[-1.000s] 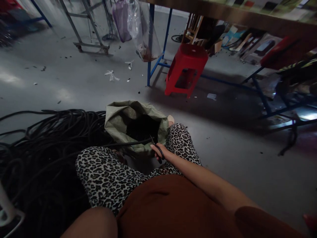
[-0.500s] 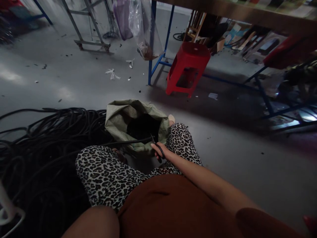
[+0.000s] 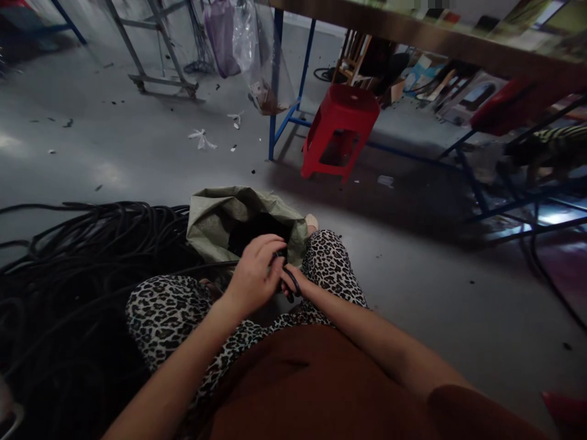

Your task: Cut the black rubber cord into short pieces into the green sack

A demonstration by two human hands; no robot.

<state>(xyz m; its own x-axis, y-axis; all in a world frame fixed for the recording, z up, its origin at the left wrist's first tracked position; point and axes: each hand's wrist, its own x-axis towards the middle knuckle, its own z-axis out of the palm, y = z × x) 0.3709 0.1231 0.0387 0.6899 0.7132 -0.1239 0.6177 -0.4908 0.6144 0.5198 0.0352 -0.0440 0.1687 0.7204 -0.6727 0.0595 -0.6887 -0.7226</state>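
Note:
My right hand (image 3: 298,276) holds a pair of scissors (image 3: 292,282) by the black handles, over the near edge of a green woven sack (image 3: 208,223). My left hand (image 3: 254,272) is closed around a black cord (image 3: 213,266) right by the scissors, its fingers bent and nearly touching the right hand. The cord runs in from the left. Behind my left hand the scissor blades and the cord's end are mostly hidden. The sack stands open between my knees, with a dark inside whose contents I cannot make out.
Coils of black cord (image 3: 114,235) spread over the floor at left. Ahead stands a red plastic stool (image 3: 346,101), beside a blue-legged table (image 3: 316,7) with plastic bags hanging from it. Scraps (image 3: 202,139) litter the floor. A grey metal frame (image 3: 167,81) stands farther back.
My left hand has come in from below, over the sack's near edge, and closed on the cord by the scissors. The right hand has kept its hold. The whole view has shifted slightly.

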